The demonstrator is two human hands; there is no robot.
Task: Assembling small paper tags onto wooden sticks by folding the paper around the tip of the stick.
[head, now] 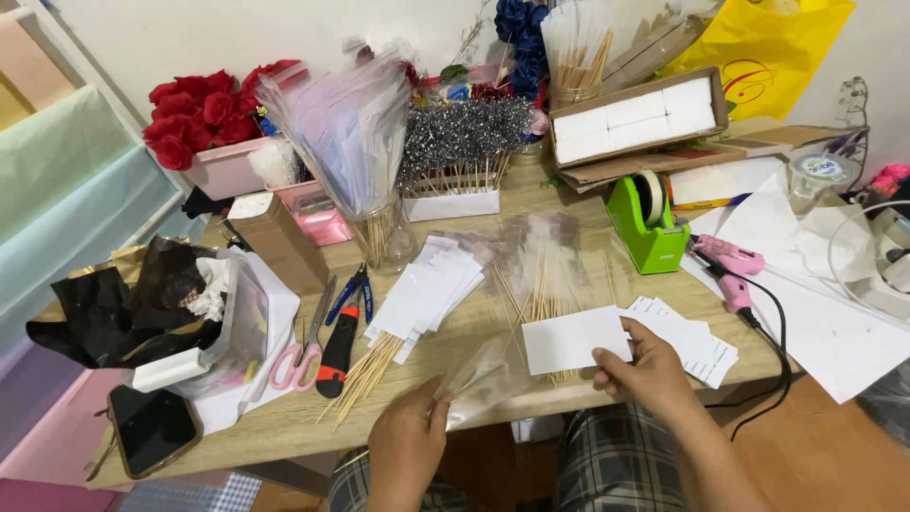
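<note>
1. The left hand (406, 446) sits at the near edge of the wooden table (284, 422), its fingers pinched shut on the lower corner of a clear plastic sleeve (479, 381). The sleeve runs up and to the right from that grip, thin, glossy and see-through, lying low over the tabletop.
2. The right hand (649, 372) is just right of the sleeve, thumb and fingers closed on the right edge of a blank white card (573, 339). The card is a plain rectangle, held flat, with its long side across the view and its left end just above the sleeve's upper end.
3. Under and behind the card lie loose bamboo skewers (540, 299) with more clear sleeves over them; a stack of white cards (697, 339) lies just right of the right hand.
4. Left of the left hand a second skewer bundle (365, 374) lies slanted, beside a black and red cutter (338, 353) and pink scissors (301, 353).
5. Farther back stand a green tape dispenser (649, 228) and a pink glue gun (728, 270).
6. At the far edge are red fabric roses (194, 118) in a pink box.
</note>
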